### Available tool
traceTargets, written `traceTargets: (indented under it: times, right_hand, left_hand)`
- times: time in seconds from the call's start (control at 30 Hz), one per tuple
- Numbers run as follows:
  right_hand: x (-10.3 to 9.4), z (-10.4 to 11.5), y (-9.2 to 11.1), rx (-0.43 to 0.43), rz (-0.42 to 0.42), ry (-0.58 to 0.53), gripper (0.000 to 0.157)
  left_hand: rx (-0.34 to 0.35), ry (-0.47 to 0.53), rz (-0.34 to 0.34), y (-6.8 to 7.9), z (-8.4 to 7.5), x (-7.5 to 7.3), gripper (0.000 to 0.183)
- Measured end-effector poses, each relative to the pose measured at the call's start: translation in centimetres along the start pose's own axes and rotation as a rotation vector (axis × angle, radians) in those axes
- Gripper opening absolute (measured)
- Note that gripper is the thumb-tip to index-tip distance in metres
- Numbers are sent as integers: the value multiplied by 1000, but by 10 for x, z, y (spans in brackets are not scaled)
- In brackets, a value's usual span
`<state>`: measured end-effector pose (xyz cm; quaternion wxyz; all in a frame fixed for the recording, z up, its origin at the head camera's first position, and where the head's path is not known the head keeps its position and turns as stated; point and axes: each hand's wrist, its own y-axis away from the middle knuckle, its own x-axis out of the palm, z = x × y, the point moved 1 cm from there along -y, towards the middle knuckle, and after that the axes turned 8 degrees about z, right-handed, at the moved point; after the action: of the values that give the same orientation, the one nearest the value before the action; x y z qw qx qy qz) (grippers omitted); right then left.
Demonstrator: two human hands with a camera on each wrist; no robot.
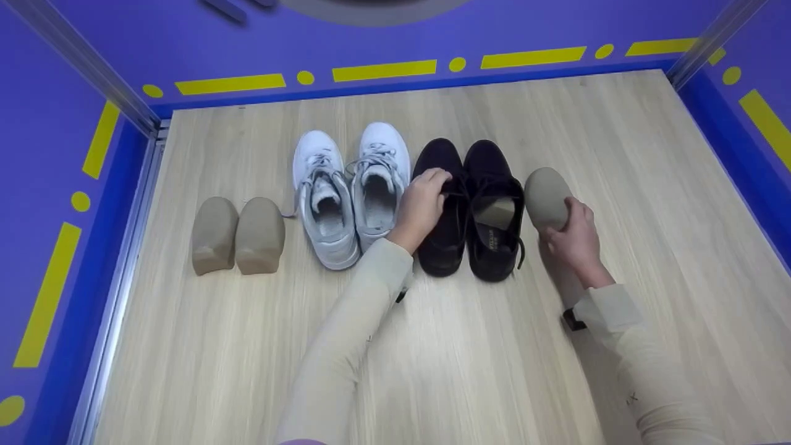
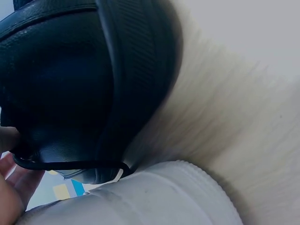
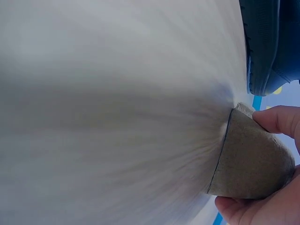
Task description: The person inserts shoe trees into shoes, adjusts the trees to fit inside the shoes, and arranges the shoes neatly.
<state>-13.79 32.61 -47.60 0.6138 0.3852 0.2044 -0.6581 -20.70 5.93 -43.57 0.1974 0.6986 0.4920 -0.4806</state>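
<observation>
Two black lace-up shoes stand side by side on the board. Over the mouth of the left black shoe [image 1: 440, 247], my left hand [image 1: 421, 207] has bent fingers gripping at the tongue and laces; in the left wrist view a lace [image 2: 70, 165] runs across the fingers. Inside the right black shoe [image 1: 492, 262] a beige surface [image 1: 496, 212] shows. To the right of that shoe, my right hand [image 1: 575, 240] holds a beige toe-shaped shoe insert [image 1: 546, 194] between thumb and fingers. The right wrist view shows the insert's flat-edged end [image 3: 248, 159].
White sneakers [image 1: 330, 241] with grey laces stand left of the black shoes. Farther left lie two more beige shoe inserts [image 1: 214, 238], side by side. Blue panels with yellow marks [image 1: 383, 70] border the wooden board [image 1: 463, 371] at the back and sides.
</observation>
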Motion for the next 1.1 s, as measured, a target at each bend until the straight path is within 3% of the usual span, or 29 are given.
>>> traceTargets:
  times: [0.23, 0.4, 0.67, 1.1]
  right_hand:
    - [0, 0, 0, 10, -3, 2, 71]
    - [0, -1, 0, 12, 16, 2, 70]
    - [-1, 0, 0, 34, 33, -3, 72]
    - [-2, -2, 0, -3, 27, 28, 70]
  left_hand:
    - [-28, 28, 26, -3, -1, -2, 15]
    - [-47, 26, 6, -3, -2, -5, 12]
    - [-52, -37, 14, -6, -2, -8, 11]
    - [-18, -47, 147, -16, 0, -19, 13]
